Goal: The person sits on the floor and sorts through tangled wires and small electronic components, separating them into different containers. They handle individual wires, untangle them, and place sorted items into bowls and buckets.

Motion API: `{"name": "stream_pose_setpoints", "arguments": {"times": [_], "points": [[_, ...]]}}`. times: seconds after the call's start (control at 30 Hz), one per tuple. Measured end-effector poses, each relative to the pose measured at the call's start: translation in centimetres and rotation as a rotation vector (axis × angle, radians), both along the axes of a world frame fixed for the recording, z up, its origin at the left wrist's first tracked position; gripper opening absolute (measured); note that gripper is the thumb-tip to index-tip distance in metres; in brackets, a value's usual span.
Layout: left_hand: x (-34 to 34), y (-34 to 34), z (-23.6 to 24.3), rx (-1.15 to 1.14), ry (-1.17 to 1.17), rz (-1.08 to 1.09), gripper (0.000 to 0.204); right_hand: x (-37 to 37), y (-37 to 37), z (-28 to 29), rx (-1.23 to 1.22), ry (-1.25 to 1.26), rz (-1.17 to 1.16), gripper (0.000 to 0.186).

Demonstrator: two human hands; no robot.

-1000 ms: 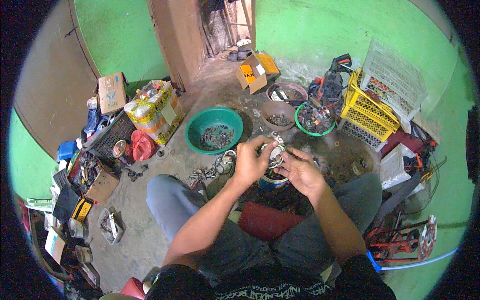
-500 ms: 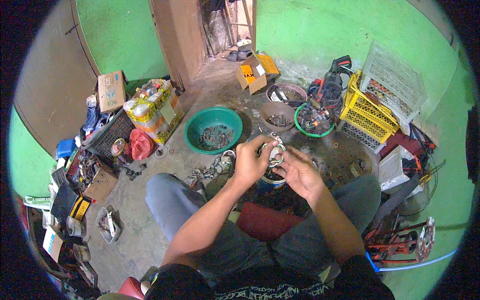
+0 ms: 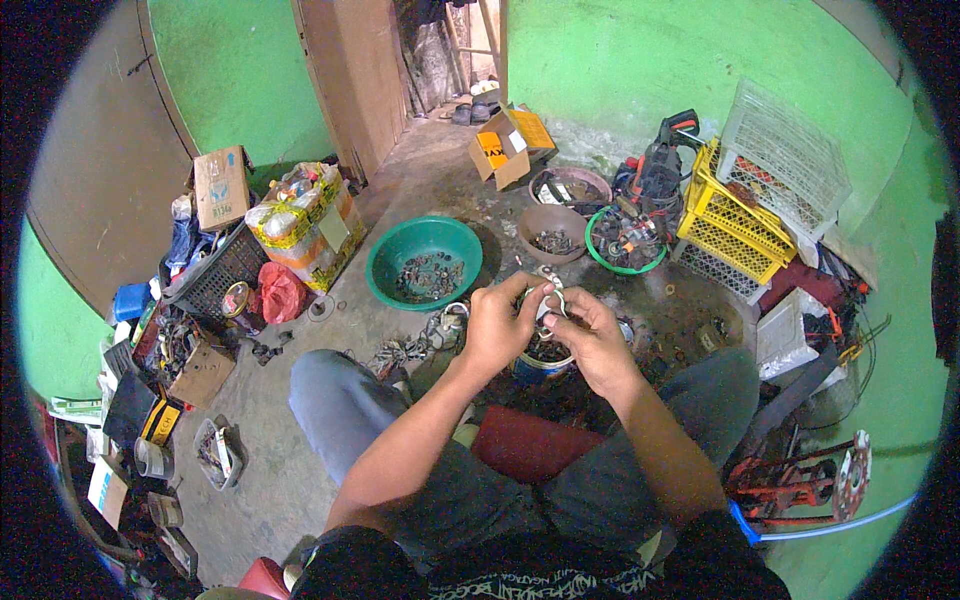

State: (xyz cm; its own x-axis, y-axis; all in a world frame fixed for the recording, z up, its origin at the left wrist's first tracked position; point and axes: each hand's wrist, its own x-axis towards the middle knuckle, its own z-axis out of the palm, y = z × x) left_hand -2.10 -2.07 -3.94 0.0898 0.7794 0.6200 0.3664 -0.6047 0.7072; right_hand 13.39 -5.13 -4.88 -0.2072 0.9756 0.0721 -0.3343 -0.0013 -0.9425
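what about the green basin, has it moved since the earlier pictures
No: against the brown door, the green basin keeps its place; the whole view shifted slightly.

Over my feed I make out pale lettering across the shirt [image 3: 480, 558], dark letters on the orange box [image 3: 512, 143] and yellow label [image 3: 161, 421], print on the carton [image 3: 219, 190] and blue characters on the white box [image 3: 106, 487].

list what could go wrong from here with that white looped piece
The white looped piece could slip from the left hand and fall into the open blue-sided tub just below, perhaps getting lost among the small parts there. Both hands are bare, so if the piece has a sharp edge, the right hand touching it might get nicked.
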Motion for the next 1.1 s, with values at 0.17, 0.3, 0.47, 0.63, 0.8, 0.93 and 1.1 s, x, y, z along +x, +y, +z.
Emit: {"name": "stream_pose_setpoints", "arguments": {"times": [0.17, 0.3, 0.47, 0.63, 0.8, 0.93, 1.1], "points": [[-0.1, -0.1, -0.9, 0.077, 0.141, 0.051, 0.007, -0.6, 0.5, -1.7, 0.106, -0.318, -0.291, 0.019], [-0.3, -0.4, -0.6, 0.099, 0.168, 0.076, 0.007, 0.2, 1.0, -2.1, 0.145, -0.417, -0.302, 0.02], [-0.4, -0.5, 0.1, 0.109, 0.155, 0.076, 0.006, 0.1, 0.2, -0.2, 0.041, -0.339, -0.255, 0.019], [-0.2, -0.2, 0.4, 0.138, 0.086, 0.066, 0.006, 0.5, 0.7, 0.4, 0.132, -0.394, -0.312, 0.016], [-0.3, -0.4, 1.6, 0.04, 0.014, 0.084, 0.011, 2.7, 1.0, 2.4, -0.312, 0.336, -0.091, 0.014], [-0.5, -0.2, 1.8, -0.166, -0.106, 0.109, 0.015, 4.3, 0.9, 2.4, -0.251, 0.385, 0.304, 0.018], [-1.3, 0.2, 1.2, -0.261, -0.036, -0.033, 0.018, 4.2, 0.3, 3.4, -0.277, -0.032, 0.233, 0.015]]}}
